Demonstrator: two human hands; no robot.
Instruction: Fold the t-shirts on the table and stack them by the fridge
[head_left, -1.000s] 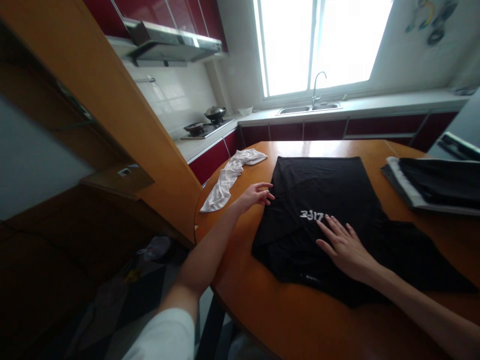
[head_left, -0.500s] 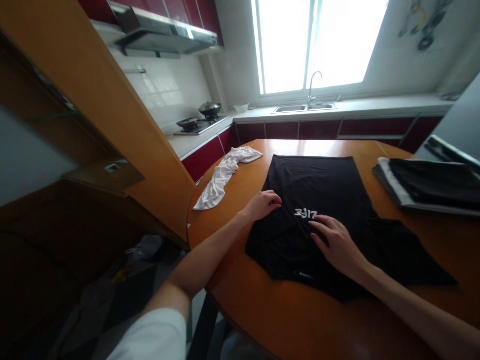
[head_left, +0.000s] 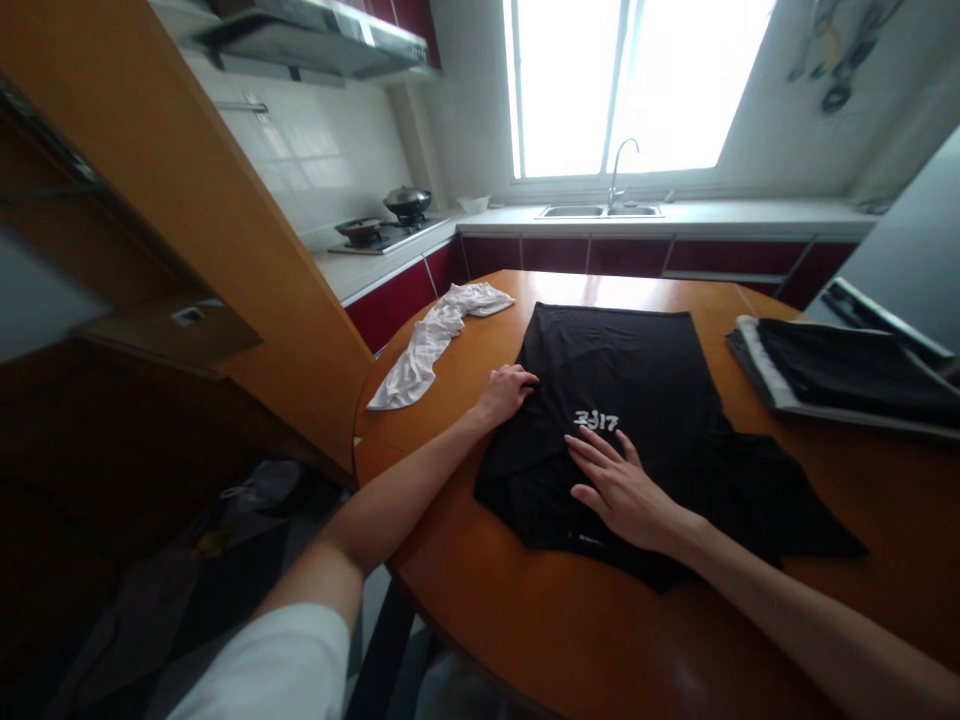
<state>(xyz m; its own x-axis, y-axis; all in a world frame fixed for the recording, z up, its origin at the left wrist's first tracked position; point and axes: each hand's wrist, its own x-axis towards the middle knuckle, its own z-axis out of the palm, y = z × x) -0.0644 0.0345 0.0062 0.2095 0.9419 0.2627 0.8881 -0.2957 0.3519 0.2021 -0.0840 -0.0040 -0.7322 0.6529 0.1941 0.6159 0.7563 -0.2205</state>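
Observation:
A black T-shirt [head_left: 630, 365] with white lettering lies spread on the wooden table, one sleeve reaching out to the right. At its left edge, my left hand [head_left: 507, 394] is closed, the fingers curled onto the fabric; the fingertips are partly hidden. Just below the lettering, my right hand [head_left: 619, 490] rests flat on the shirt with fingers spread and thumb apart. It holds nothing.
A crumpled white garment [head_left: 442, 340] lies at the table's left side. Folded dark and white clothes [head_left: 847, 375] are stacked on the right. The round table edge [head_left: 439, 610] curves close in front. Behind stand a sink [head_left: 574, 211] and a stove [head_left: 390, 238].
My right hand has shifted left and flattened onto the shirt below the lettering. My left hand has curled at the shirt's left edge. The view has shifted slightly.

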